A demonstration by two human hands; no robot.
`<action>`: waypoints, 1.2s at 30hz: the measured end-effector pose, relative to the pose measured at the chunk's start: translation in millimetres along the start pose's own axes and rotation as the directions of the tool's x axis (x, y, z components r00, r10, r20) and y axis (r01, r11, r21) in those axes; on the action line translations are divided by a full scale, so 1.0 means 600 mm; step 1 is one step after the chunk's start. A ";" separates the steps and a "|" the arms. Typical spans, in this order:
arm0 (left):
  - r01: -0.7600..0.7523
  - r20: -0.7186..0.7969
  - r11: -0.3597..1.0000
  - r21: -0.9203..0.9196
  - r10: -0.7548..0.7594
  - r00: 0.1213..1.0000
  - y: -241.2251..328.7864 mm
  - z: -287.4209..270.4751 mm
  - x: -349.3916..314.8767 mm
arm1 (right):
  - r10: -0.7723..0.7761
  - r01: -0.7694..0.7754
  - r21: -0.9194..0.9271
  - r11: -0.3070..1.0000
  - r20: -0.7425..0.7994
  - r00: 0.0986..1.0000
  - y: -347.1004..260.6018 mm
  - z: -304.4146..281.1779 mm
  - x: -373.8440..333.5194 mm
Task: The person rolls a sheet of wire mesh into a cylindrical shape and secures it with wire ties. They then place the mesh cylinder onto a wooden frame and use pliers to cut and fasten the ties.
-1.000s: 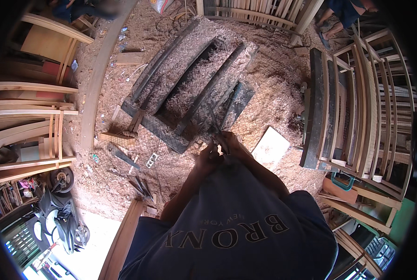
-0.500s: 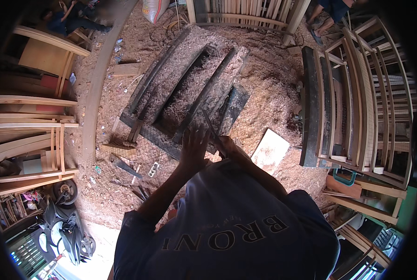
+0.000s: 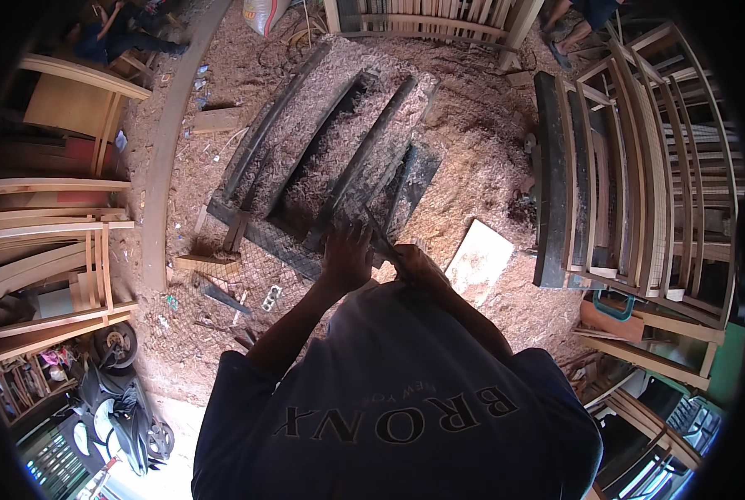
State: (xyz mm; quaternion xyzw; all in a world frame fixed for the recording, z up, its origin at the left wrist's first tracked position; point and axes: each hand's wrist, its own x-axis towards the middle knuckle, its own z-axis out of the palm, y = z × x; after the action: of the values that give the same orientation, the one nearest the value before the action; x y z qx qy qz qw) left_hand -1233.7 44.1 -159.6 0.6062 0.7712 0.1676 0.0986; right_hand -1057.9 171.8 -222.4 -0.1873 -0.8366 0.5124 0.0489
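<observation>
My left hand (image 3: pixel 347 252) lies with its fingers stretched out on the near end of a dark wooden beam (image 3: pixel 371 154). That beam is part of a low, dark workbench (image 3: pixel 274 252) strewn with wood shavings. To its right, my right hand (image 3: pixel 419 265) is closed around a long, narrow, dark tool (image 3: pixel 381 236). The tool slants up and left, its tip just right of my left fingers; its exact kind is too dim to tell. Shadow hides what lies under my left palm.
A pale flat board (image 3: pixel 479 254) lies on the shavings to the right. Wooden frames (image 3: pixel 656 167) are stacked at far right, more timber (image 3: pixel 51 185) at left. A motorbike (image 3: pixel 114 417) stands lower left. One person (image 3: pixel 105 33) sits at top left; another's legs (image 3: pixel 568 42) show at top right.
The view has shifted slightly, so the surroundings sit a little higher and further left. Both hands stay in nearly the same place at the bench, the right still gripping the dark tool.
</observation>
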 end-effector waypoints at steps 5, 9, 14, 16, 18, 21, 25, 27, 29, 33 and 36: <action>0.044 0.030 0.999 -0.010 -0.044 0.999 0.003 -0.006 0.002 | -0.336 0.318 -0.216 0.923 -0.056 0.940 0.032 0.010 0.016; 0.066 0.007 0.997 -0.029 -0.065 0.998 0.009 -0.018 0.005 | -0.570 0.489 -0.382 0.784 -0.131 0.811 0.030 0.003 0.016; 0.097 -0.005 0.993 -0.074 -0.098 0.995 0.016 -0.037 0.007 | -0.109 0.113 -0.082 0.990 0.050 0.993 0.024 0.002 0.030; 0.115 -0.001 0.987 -0.116 -0.116 0.993 0.018 -0.045 0.008 | 0.256 -0.264 0.035 0.964 0.139 0.956 0.017 0.002 0.041; 0.131 0.039 0.980 -0.148 -0.127 0.991 0.020 -0.051 0.010 | 0.439 -0.454 0.095 0.886 0.144 0.887 0.009 0.001 0.052; 0.126 0.048 0.976 -0.178 -0.119 0.992 0.024 -0.055 0.013 | -0.305 0.298 -0.174 0.939 -0.014 0.952 0.000 -0.005 0.050; 0.095 -0.058 0.968 -0.232 -0.112 0.992 0.030 -0.051 0.011 | -0.372 0.349 -0.288 0.892 -0.025 0.928 0.005 -0.011 0.048; 0.092 -0.084 0.967 -0.239 -0.115 0.990 0.032 -0.049 0.009 | -0.416 0.392 -0.303 0.868 -0.015 0.909 0.007 -0.013 0.049; 0.100 -0.096 0.973 -0.206 -0.122 0.988 0.033 -0.049 0.006 | -0.312 0.307 -0.278 0.910 0.026 0.950 0.000 -0.014 0.048; 0.178 -0.020 0.948 -0.265 -0.190 0.982 0.035 -0.054 0.008 | -0.052 0.053 0.007 0.999 -0.054 0.997 -0.032 -0.015 0.038; 0.186 0.028 0.928 -0.322 -0.187 0.982 0.035 -0.058 0.011 | -0.036 0.027 -0.081 0.996 -0.107 0.994 -0.038 -0.016 0.041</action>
State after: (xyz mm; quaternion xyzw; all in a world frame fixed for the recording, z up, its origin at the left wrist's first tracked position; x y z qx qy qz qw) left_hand -1228.5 49.9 -118.9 0.5056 0.7875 0.2826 0.2106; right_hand -1084.0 179.7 -200.5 -0.2034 -0.8553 0.4670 0.0948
